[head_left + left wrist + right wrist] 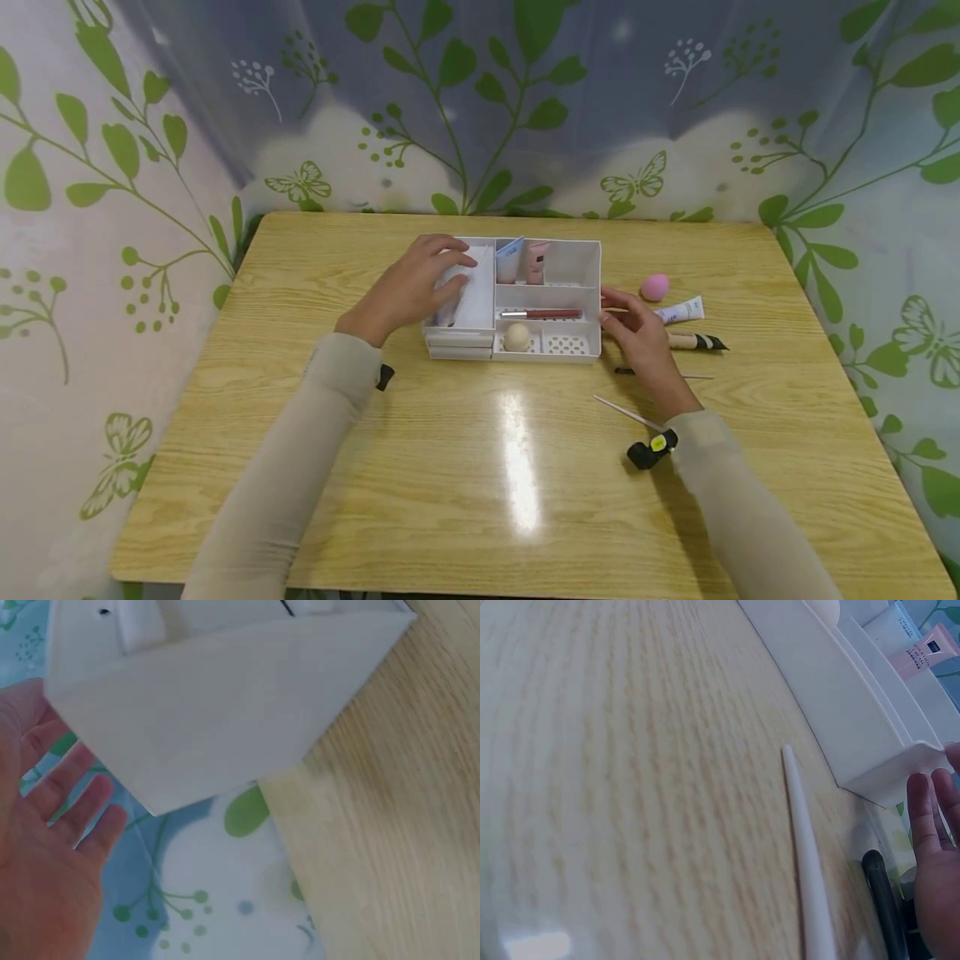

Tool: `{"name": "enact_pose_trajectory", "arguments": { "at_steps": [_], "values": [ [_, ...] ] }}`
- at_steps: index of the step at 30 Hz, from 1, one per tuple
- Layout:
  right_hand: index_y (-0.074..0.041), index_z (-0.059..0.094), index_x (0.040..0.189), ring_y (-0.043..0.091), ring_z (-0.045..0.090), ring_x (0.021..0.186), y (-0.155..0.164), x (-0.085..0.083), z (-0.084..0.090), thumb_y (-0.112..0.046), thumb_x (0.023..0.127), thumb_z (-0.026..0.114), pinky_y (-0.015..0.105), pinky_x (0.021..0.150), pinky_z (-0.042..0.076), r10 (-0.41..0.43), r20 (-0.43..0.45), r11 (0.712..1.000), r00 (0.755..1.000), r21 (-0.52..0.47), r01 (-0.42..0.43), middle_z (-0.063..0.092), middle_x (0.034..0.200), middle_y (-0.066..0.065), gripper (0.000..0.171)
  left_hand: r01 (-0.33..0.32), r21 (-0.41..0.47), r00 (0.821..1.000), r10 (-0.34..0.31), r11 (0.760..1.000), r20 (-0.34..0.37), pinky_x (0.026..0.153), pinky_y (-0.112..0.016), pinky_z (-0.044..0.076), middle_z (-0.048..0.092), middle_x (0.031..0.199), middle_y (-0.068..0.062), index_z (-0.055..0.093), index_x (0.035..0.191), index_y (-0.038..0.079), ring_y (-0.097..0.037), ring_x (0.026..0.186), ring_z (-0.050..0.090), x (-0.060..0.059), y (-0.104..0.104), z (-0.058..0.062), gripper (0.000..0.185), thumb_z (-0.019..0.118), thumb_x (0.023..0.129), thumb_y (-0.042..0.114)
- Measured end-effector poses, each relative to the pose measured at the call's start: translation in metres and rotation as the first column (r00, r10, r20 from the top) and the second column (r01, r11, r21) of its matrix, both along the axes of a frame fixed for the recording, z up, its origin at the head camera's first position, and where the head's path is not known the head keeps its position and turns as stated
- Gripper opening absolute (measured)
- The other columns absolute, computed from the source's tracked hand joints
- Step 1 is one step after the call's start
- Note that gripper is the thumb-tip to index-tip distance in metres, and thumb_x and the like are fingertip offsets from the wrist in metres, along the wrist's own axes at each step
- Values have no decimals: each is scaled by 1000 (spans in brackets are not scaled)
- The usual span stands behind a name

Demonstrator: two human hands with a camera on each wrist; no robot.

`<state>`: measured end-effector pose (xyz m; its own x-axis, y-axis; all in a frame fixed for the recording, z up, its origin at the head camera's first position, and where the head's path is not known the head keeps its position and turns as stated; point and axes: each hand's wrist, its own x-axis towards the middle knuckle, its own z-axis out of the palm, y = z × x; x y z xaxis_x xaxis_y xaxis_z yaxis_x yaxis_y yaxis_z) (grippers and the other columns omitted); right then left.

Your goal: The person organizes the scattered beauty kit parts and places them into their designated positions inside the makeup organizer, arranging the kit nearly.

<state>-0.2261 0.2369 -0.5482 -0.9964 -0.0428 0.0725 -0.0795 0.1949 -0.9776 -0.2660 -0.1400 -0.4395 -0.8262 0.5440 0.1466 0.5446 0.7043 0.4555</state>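
A person's left hand [412, 287], fingers apart and loosely bent, reaches over the left section of a white, rectangular plastic organizer [577, 260], with no object visible in its grasp. The right hand [643, 342], fingers extended and thumb apart, is at the organizer's right end wall, closed around nothing; whether its fingertips press the wall cannot be told.

The organizer sits toward the far side of a pale, wood-grained tabletop [300, 467]. In its upper middle compartment, a blue-and-white tube [508, 265] leans beside a small pink tube [536, 265]. A dark red stick with a silver end [553, 315] lies across the compartment below, and a round beige sponge [517, 337] rests in the nearest row.

Beyond the right hand are a pink egg-shaped sponge [655, 287], a white tube with blue lettering [684, 310] and a beige tube with a black cap [684, 341]. Nearer the person lie a slender dark-ended stick [623, 371] and a pale tapered stick [618, 408]. A leaf-patterned curtain [420, 179] hangs behind.
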Motion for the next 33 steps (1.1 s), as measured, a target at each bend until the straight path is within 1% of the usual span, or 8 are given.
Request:
{"name": "enact_pose_trajectory", "arguments": {
  "at_steps": [3,5,9,15,20,24,29,33],
  "values": [
    [2,56,155,2,66,112,1,1,-1,-12,110,65,11,94,56,3,-2,1000,1000,-1,-3,65,130,-4,48,-11,27,1000,12,1000,-19,134,-51,32,50,164,-15,69,144,6,-36,158,38,-3,-4,-5,36,62,112,20],
    [2,56,155,1,66,111,1,1,-2,-13,110,66,11,94,56,2,-1,1000,1000,-4,-2,64,128,-7,48,-23,32,1000,24,999,-14,134,-52,31,45,168,-16,64,151,7,-37,160,35,-5,-6,-9,41,61,113,22],
    [1,58,154,1,67,111,1,1,-2,-14,110,67,11,93,56,-3,-1,1000,1000,-3,3,64,126,-10,47,-52,19,998,52,998,21,135,-54,29,34,175,-16,51,162,10,-36,165,27,-9,-10,-15,51,57,115,28],
    [1,58,154,2,67,112,1,0,-2,-13,109,68,11,94,56,0,-5,1000,1000,-5,0,64,125,-14,48,-90,-11,992,91,996,92,137,-57,23,21,182,-10,34,173,14,-36,169,19,-17,-20,-22,62,48,118,40],
    [1,57,154,2,67,111,1,-1,-2,-13,110,67,11,94,56,1,-1,1000,1000,-7,-1,64,125,-15,47,-85,-37,991,88,996,100,139,-54,19,16,184,-8,22,176,13,-33,170,17,-22,-28,-22,66,40,119,42],
    [2,57,154,1,67,110,1,-1,-3,-12,110,66,11,93,56,-1,-2,1000,1000,-5,1,64,124,-15,47,-75,-73,991,82,995,102,140,-51,16,15,184,-10,16,176,13,-33,170,15,-26,-32,-25,67,34,120,43],
    [2,57,154,1,66,111,2,-1,-3,-13,110,66,10,94,56,-1,-2,1000,1000,-2,1,64,124,-15,47,-66,-106,990,79,992,115,140,-50,15,12,185,-10,12,177,14,-33,171,14,-28,-34,-28,67,29,120,46],
    [0,57,154,2,66,111,2,0,-1,-14,110,66,11,94,56,-2,6,1000,1000,1,2,64,128,-10,47,-69,-134,989,85,989,120,140,-49,13,9,185,-7,8,177,14,-33,171,13,-28,-35,-30,70,27,119,49]
  ]
}}
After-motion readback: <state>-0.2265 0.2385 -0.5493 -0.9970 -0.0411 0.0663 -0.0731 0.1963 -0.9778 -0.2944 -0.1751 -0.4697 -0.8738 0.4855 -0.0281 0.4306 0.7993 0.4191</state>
